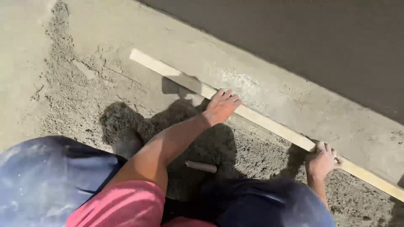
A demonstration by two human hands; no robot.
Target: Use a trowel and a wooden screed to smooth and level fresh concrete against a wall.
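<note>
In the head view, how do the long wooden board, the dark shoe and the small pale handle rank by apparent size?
1. wooden board, the longest by far
2. shoe
3. pale handle, the smallest

The shoe lies nearer the camera, so it may look bigger than it is.

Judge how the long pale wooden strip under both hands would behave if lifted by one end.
The wooden strip is long and thin, so it would probably sag or wobble a little at the far end. It looks light for its length. The left hand presses flat on it and the right hand grips it; lying flat-sided on gritty sand, it seems unlikely to roll.
</note>
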